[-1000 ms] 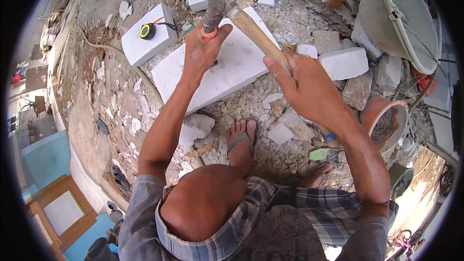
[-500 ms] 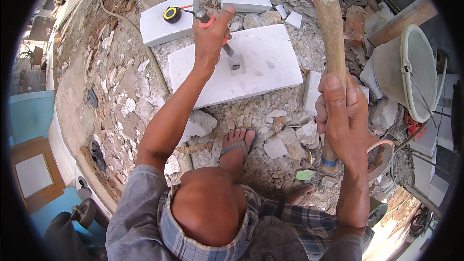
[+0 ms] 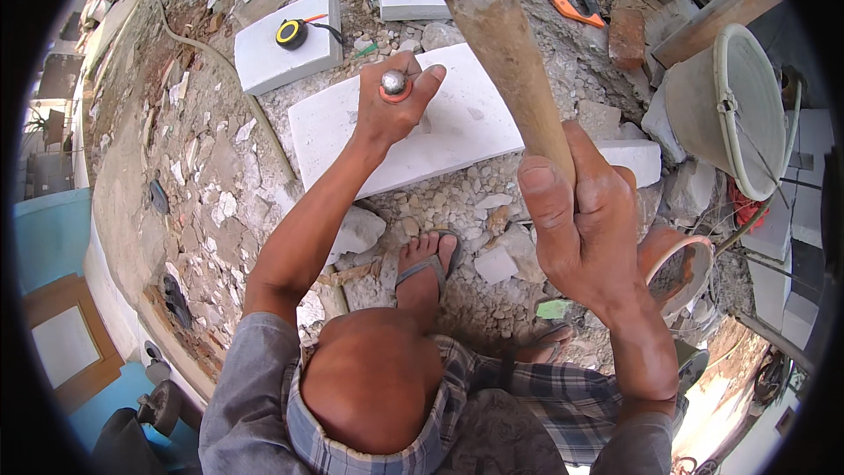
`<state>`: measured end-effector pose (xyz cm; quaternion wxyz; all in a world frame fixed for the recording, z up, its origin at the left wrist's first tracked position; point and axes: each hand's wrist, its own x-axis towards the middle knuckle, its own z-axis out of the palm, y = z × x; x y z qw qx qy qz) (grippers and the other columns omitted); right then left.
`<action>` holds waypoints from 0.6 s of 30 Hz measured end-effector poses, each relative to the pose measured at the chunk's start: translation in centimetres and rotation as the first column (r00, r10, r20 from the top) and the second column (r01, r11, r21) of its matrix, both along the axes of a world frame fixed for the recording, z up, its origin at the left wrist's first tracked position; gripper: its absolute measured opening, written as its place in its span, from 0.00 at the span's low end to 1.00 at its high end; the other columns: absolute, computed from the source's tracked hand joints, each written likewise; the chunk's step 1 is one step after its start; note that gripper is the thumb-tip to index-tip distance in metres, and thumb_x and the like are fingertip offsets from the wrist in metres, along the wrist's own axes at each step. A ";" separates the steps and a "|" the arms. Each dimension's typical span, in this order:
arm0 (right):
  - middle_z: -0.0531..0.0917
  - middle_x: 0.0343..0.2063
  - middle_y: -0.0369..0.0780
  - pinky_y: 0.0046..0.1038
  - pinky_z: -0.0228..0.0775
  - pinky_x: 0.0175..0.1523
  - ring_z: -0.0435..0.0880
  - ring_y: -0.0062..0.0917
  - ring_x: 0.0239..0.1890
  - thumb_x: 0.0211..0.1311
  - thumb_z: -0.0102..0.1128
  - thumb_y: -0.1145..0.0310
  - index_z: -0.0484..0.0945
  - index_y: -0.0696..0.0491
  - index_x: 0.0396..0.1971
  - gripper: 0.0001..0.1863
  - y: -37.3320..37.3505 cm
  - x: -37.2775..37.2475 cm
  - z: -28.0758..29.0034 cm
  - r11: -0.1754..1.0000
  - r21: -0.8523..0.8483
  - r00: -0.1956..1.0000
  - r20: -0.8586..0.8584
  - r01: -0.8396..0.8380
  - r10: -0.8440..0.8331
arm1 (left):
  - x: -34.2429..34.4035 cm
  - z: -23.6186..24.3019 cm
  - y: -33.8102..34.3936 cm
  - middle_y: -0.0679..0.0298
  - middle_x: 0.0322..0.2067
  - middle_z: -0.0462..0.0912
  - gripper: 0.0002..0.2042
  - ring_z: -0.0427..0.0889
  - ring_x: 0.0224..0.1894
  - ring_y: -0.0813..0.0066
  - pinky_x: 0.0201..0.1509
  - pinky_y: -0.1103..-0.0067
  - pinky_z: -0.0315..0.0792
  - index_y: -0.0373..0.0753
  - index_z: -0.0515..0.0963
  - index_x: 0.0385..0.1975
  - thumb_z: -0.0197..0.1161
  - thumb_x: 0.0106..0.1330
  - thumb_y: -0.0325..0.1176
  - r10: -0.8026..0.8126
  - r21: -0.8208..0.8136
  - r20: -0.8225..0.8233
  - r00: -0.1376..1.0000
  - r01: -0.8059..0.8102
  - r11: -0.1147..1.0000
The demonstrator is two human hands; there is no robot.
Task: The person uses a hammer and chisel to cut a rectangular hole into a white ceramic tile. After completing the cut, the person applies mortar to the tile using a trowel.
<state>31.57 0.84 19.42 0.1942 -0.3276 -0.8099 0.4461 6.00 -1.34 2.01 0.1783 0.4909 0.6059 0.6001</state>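
Note:
My left hand (image 3: 383,120) is closed around a chisel (image 3: 393,83) with an orange-red guard. The chisel's round metal head points up, while its blade is hidden beneath the hand. Under it lies a large white block (image 3: 470,136), flat on the rubble; the hollow cut into the block is mostly covered by my hand. A hammer (image 3: 514,62) with a wooden handle and dark metal head is gripped in my right hand (image 3: 591,220). It is raised high, its head above and to the right of the chisel, apart from it.
On a smaller white block (image 3: 264,68) rests a yellow-black tape measure (image 3: 291,33). Another white block (image 3: 411,2) lies behind. An orange-handled tool (image 3: 575,0), a bucket (image 3: 686,119) and a broken clay pipe (image 3: 665,248) are at right. My sandalled foot (image 3: 420,286) stands on rubble.
The hammer and my right hand have moved left and closer to the camera. My left hand has turned the chisel more upright over the hollow. The view has shifted slightly.

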 end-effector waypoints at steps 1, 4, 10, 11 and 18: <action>0.79 0.15 0.48 0.41 0.72 0.25 0.84 0.43 0.18 0.79 0.58 0.50 0.77 0.59 0.39 0.23 0.3 -0.1 -0.1 0.998 0.024 0.997 -0.057 -0.051 0.053 | 0.3 -0.3 -0.3 0.70 0.13 0.69 0.20 0.63 0.18 0.82 0.22 0.76 0.59 0.38 0.68 0.16 0.72 0.66 0.33 -0.019 0.004 -0.042 0.999 0.020 1.000; 0.79 0.14 0.52 0.45 0.72 0.24 0.84 0.51 0.19 0.78 0.58 0.52 0.78 0.62 0.40 0.23 1.3 -0.2 -0.6 0.988 0.068 0.910 0.401 -0.142 0.103 | 0.8 -0.4 -0.5 0.70 0.12 0.69 0.20 0.64 0.18 0.83 0.22 0.75 0.60 0.38 0.68 0.16 0.72 0.66 0.31 -0.037 0.056 -0.104 0.994 0.043 0.998; 0.79 0.15 0.52 0.46 0.72 0.27 0.83 0.52 0.19 0.80 0.56 0.53 0.78 0.62 0.41 0.22 1.7 0.9 -0.7 0.996 0.051 0.992 0.100 -0.076 0.071 | -0.2 -0.2 -0.4 0.66 0.16 0.73 0.19 0.70 0.22 0.81 0.27 0.74 0.65 0.37 0.70 0.16 0.73 0.66 0.30 0.048 -0.051 0.019 0.999 -0.047 0.998; 0.79 0.16 0.52 0.45 0.72 0.28 0.83 0.51 0.20 0.81 0.54 0.52 0.78 0.61 0.41 0.22 1.6 0.7 -0.5 0.988 -0.002 0.988 0.005 -0.154 0.154 | -0.3 -0.2 -0.3 0.65 0.17 0.76 0.17 0.72 0.24 0.80 0.30 0.74 0.67 0.37 0.73 0.17 0.73 0.66 0.30 0.056 -0.005 -0.041 0.998 -0.056 0.998; 0.81 0.18 0.52 0.45 0.71 0.29 0.82 0.50 0.20 0.80 0.56 0.52 0.78 0.61 0.41 0.23 2.0 -0.7 0.5 0.982 0.093 0.954 0.267 -0.165 0.135 | -0.3 -0.2 -0.5 0.73 0.20 0.70 0.16 0.67 0.24 0.81 0.29 0.77 0.62 0.42 0.72 0.22 0.74 0.69 0.32 -0.053 -0.030 0.028 0.998 0.053 0.998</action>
